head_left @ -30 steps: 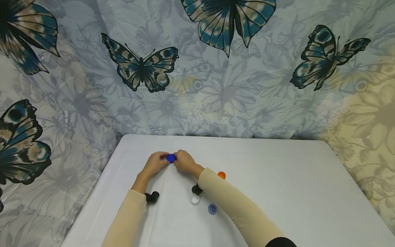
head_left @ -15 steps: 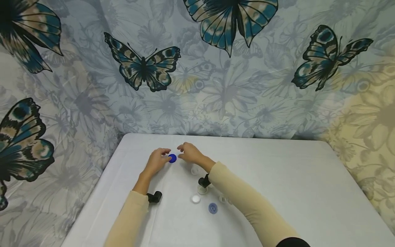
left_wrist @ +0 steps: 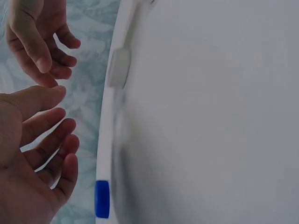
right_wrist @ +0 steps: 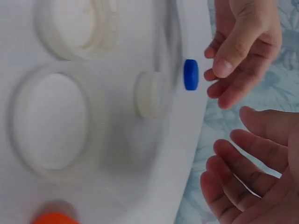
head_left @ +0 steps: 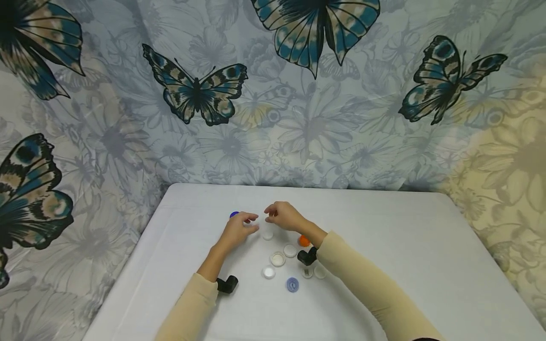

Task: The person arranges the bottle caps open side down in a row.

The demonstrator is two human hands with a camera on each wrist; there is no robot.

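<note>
My left hand (head_left: 239, 230) hovers over the far part of the table, its fingers loosely bent and holding nothing. A dark blue bottle cap (head_left: 234, 214) stands just beyond it, partly hidden in the head view. Facing it from the right is my right hand (head_left: 286, 216), also with relaxed fingers and nothing in them. Below the gap between both hands lies a whitish cap (head_left: 267, 235). The left wrist view shows the blue cap (left_wrist: 102, 199) on the table, apart from the fingers. An orange cap (head_left: 304, 241) sits under the right wrist.
Nearer on the white table (head_left: 405, 246) lie several white or clear caps, among them a ringed one (head_left: 277, 259) and a plain white one (head_left: 268, 272). A pale blue cap (head_left: 292, 284) is closest to me. A butterfly-patterned cloth (head_left: 315, 118) hangs behind.
Both hands were at the blue cap; the right let go first and moved right, then the left came away rightward too. The blue cap stays on the table. More pale caps are now uncovered.
</note>
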